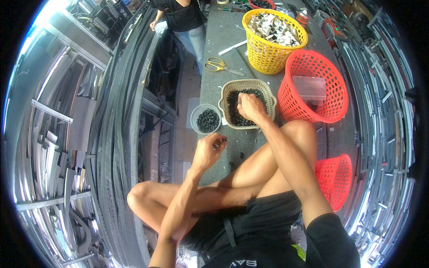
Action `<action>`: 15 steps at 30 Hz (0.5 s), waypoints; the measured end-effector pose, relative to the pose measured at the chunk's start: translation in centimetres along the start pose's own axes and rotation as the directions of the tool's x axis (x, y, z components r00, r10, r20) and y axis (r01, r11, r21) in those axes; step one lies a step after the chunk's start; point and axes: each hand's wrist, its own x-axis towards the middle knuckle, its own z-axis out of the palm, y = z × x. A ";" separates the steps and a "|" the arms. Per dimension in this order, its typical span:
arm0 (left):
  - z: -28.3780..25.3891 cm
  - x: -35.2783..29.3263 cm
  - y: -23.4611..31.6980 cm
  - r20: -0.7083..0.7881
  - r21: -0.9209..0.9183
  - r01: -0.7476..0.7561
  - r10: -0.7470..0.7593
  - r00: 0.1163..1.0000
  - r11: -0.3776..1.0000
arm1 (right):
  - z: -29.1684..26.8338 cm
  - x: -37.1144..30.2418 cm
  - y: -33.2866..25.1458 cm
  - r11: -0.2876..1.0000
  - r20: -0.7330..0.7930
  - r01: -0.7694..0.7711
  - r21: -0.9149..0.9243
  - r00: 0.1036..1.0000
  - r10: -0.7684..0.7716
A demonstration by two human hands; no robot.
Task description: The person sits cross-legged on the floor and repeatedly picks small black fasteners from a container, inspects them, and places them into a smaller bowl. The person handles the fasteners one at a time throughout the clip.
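My left hand (pixel 208 152) is just below a round clear tub (pixel 192 117), its fingers curled and pinching a small black piece (pixel 223 140). The tub holds several small black cylindrical pieces (pixel 207 119). Over a beige square basket (pixel 227 86), my right hand (pixel 251 107) reaches in from the right. Its fingers are closed low among the dark small parts (pixel 238 119) inside, and whatever they hold is hidden. Tub and basket stand side by side in front of my crossed legs.
Beyond the basket lie yellow-handled scissors (pixel 220 67). A yellow basket (pixel 264 53) of white pieces stands behind, with a red basket (pixel 286 99) at right and another red basket (pixel 338 182) by my right knee. Metal profiles (pixel 118 147) line the left. Another person (pixel 185 20) stands at the far left.
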 end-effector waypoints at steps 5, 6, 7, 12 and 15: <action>-0.1 0.0 0.0 -0.002 0.010 0.019 -0.019 1.000 1.000 | 0.7 0.1 0.1 0.999 0.014 0.009 0.054 1.000 -0.009; -0.2 0.0 -0.1 -0.006 0.014 0.016 -0.016 1.000 1.000 | 0.7 0.1 0.0 0.998 0.024 0.015 0.054 1.000 -0.017; -0.2 0.1 -0.1 -0.008 0.020 0.012 -0.012 1.000 1.000 | 0.8 0.0 0.0 0.999 0.033 0.021 0.049 0.999 -0.022; -0.2 0.0 0.1 -0.026 -0.159 0.119 -0.125 0.992 0.980 | -0.2 -0.3 -0.7 0.997 -0.005 0.034 0.069 0.999 -0.034; -0.9 0.2 0.4 -0.056 -0.375 0.149 -0.183 0.982 0.915 | -1.5 -0.9 -2.1 0.984 -0.058 0.102 0.145 0.994 -0.095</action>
